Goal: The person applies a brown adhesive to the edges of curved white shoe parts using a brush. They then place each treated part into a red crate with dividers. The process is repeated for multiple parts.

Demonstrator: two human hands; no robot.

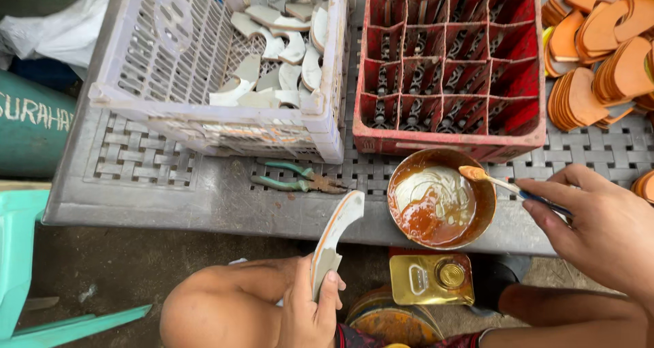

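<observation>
My left hand (pixel 310 307) grips a curved grey-white sole piece (pixel 335 235) upright at its lower end. My right hand (pixel 599 225) pinches a thin glue-tipped brush (pixel 501 183) over the round amber glue bowl (pixel 439 198). Advise loading sparingly, coating edges evenly.

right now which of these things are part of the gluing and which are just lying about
In use:
left hand holding curved grey piece
right hand holding brush
bowl of brown glue

Lying about:
green-handled pliers
red divided crate
white crate of grey pieces
orange cutouts
gold can
</observation>
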